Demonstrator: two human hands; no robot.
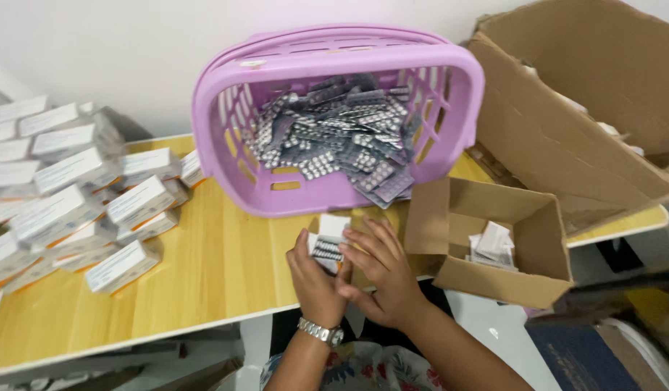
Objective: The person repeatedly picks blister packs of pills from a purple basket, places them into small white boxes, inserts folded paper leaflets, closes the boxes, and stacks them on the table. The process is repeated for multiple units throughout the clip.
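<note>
Two hands meet at the near edge of the yellow table [204, 268]; the left hand [314, 279] and right hand [381, 271] share a grip on a small white carton [333, 228] with a blister strip [325, 250] at its mouth, seemingly half in; finished cartons [73, 195] pile up at left; the tilted purple basket [226, 116] holds many loose strips [334, 134], so much packing looks left; folded leaflets [494, 245] wait in a cardboard box [494, 279].

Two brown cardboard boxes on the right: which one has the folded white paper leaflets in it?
The small open cardboard box at the table's front edge, beside the right hand. White leaflets lie inside it. The large cardboard box behind it is tipped, and no leaflets show there.
</note>
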